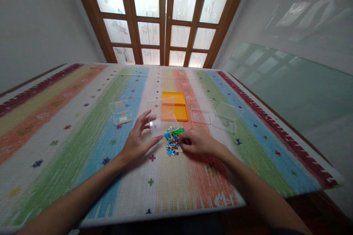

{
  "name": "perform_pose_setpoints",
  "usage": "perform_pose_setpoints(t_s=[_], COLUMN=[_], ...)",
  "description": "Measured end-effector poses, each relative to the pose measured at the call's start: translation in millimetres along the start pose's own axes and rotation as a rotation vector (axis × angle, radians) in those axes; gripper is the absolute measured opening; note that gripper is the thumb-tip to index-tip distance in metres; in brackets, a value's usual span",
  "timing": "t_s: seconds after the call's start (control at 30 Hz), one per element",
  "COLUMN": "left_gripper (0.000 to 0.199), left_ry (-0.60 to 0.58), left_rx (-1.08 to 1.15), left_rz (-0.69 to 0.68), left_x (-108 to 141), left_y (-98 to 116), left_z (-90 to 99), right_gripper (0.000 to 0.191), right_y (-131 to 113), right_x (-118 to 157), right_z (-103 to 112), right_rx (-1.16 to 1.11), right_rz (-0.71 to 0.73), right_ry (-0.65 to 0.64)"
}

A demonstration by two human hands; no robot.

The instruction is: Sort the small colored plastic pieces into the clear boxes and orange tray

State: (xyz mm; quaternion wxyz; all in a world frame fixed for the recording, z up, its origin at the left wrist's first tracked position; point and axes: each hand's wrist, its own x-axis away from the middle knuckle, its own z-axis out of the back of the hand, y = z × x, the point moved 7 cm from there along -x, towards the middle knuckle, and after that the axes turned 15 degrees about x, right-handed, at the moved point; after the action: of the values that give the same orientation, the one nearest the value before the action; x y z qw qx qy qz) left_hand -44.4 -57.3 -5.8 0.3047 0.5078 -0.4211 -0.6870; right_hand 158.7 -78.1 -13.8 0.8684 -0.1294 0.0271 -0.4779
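Observation:
A small heap of tiny building bricks [173, 145], blue, brown and green, lies on the striped tablecloth between my hands. My left hand [140, 136] is at the heap's left, thumb stretched toward the blue pieces and fingers spread around the near left side of a clear plastic box [162, 126] with its lid raised. My right hand [197, 141] rests at the heap's right edge with its fingers curled together in a pinch. Whatever may be between those fingertips is too small and hidden to make out.
Behind the heap lies an open orange case [176, 113]. A clear box with yellow and white bits [121, 115] stands at the left. Two more clear boxes stand at the right, a flat one [200, 116] and an open-lidded one [224, 123]. The tablecloth [110, 176] reaches the near edge.

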Motion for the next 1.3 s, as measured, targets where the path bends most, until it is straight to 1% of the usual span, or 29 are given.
perform_pose_setpoints(t_s=[0.17, 0.27, 0.37, 0.47, 0.6, 0.77, 0.87, 1.07, 1.2, 1.3], left_gripper=[0.085, 0.085, 0.084, 0.084, 0.084, 0.084, 0.082, 0.082, 0.082, 0.081], left_ry=[-0.004, -0.007, -0.002, -0.006, -0.001, -0.004, -0.007, -0.012, -0.015, -0.02], left_rx=[0.01, 0.011, 0.007, 0.004, -0.004, -0.001, 0.0, -0.003, -0.008, 0.0], left_rz=[0.01, 0.012, 0.015, 0.015, 0.02, 0.016, 0.014, 0.005, 0.007, -0.004], left_x=[-0.7, -0.8, -0.5, -0.2, 0.2, -0.1, -0.3, -0.3, -0.3, -0.5], left_y=[0.1, 0.6, 0.4, 0.1, -0.2, 0.7, 1.3, 2.0, 0.8, -0.2], left_z=[-1.2, -1.8, -1.2, -0.9, -0.4, -1.1, -1.1, -2.0, -2.2, -2.3], right_gripper=[0.014, 0.015, 0.018, 0.019, 0.017, 0.014, 0.015, 0.016, 0.012, 0.01], right_y=[1.1, 1.0, -0.4, -1.9, -2.2, -3.0, -3.1, -5.2, -8.2, -7.4], right_x=[0.3, 1.1, 3.5, 7.2, 9.6, 6.8, 5.7, 6.6, 7.0, 7.1], right_z=[-0.3, 3.1, 8.0, 10.1, 7.4, 2.5, 1.8, 5.1, 10.1, 17.9], right_rx=[-0.05, -0.065, -0.063, -0.066, -0.048, -0.015, -0.02, 0.023, 0.032, -0.088], right_rz=[-0.001, 0.007, 0.047, 0.091, 0.113, 0.123, 0.119, 0.059, 0.051, 0.091], right_ry=[-0.032, -0.032, -0.033, -0.075, -0.128, -0.119, -0.12, -0.135, -0.092, 0.014])
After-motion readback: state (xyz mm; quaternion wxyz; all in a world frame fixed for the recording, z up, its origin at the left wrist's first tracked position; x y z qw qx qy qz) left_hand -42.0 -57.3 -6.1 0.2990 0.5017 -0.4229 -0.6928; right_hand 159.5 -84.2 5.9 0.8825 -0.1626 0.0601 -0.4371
